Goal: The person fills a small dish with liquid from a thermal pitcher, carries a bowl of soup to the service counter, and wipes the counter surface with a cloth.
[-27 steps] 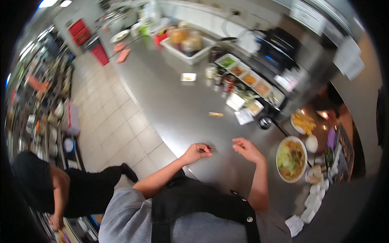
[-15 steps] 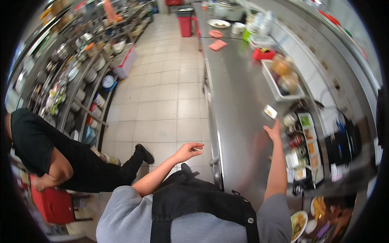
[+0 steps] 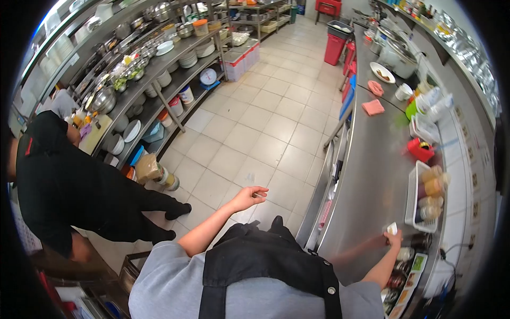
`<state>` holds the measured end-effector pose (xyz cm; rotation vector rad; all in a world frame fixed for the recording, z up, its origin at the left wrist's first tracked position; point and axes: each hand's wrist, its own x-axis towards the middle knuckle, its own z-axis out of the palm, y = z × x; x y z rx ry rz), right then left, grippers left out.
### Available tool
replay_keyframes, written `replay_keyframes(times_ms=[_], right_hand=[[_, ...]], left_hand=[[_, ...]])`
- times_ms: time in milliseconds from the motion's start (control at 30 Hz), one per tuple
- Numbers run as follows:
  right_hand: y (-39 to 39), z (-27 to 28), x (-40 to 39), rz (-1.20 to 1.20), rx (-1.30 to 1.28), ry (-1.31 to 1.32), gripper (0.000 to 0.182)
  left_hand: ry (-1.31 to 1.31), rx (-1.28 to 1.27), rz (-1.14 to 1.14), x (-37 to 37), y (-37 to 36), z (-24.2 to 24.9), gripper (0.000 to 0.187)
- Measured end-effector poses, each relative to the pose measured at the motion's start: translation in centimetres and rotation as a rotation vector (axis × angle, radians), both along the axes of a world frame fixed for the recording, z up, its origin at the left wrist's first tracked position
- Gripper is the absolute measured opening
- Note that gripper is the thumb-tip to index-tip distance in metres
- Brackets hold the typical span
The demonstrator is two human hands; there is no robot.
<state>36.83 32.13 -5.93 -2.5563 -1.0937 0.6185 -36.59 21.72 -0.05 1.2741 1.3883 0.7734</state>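
Above the floor (image 3: 260, 141), the left hand (image 3: 247, 199) hangs relaxed, fingers loosely parted around nothing. Farther right, on or just over the tabletop (image 3: 366, 191), the small white dish (image 3: 392, 228) looks light, stiff, perhaps breakable, best taken by its rim; it sits against the right hand's (image 3: 394, 238) fingertips, though whether they grasp it I cannot tell.

- Right hand (image 3: 393, 239): room to pass leftward over the steel counter (image 3: 358, 199).
- White plastic basket (image 3: 410, 206) of bottles stands ahead to its right; jars (image 3: 405, 254) crowd just beside it.
- Left hand (image 3: 248, 198): open air above floor tiles (image 3: 265, 141).
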Motion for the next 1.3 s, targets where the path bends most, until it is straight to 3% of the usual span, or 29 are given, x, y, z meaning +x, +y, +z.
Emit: replay_keyframes(times_ms=[167, 233, 300, 433, 567, 667, 900, 1033, 1300], right_hand=[[2.4, 1.5, -2.5, 0.014, 0.055, 0.06, 0.086], [5.0, 2.3, -4.2, 0.058, 0.02, 0.12, 0.084], [7.8, 2.0, -6.0, 0.331, 0.146, -0.183, 0.078], [15.8, 8.4, -18.5, 0.581, 0.302, -0.112, 0.075], [23.8, 10.4, -31.8, 0.844, 0.397, 0.023, 0.074], [27.8, 9.3, -41.9, 1.034, 0.472, 0.088, 0.073], [30.3, 7.2, -65.4, 1.408, 0.354, 0.302, 0.072], [30.6, 9.2, -76.7, 1.505, 0.164, 0.383, 0.073], [35.2, 8.9, -92.9, 1.618, 0.159, 0.4, 0.07]], left_hand=[[-0.05, 0.049, 0.152, 1.0, 4.4, -0.1, 0.039], [-0.022, 0.046, 0.067, 1.9, 6.1, 0.8, 0.039], [-0.008, 0.037, 0.097, 1.9, 8.0, 1.4, 0.038], [-0.04, 0.082, 0.134, 1.6, 11.4, 1.6, 0.037], [-0.036, 0.119, 0.224, -0.9, 13.4, 1.0, 0.033], [0.023, 0.067, 0.237, -4.2, 14.1, 0.5, 0.033], [0.012, 0.06, 0.548, -15.4, 15.2, 0.1, 0.039], [0.006, 0.075, 0.641, -23.7, 16.2, 1.6, 0.043], [0.05, 0.07, 0.756, -38.4, 21.4, 1.1, 0.042]])
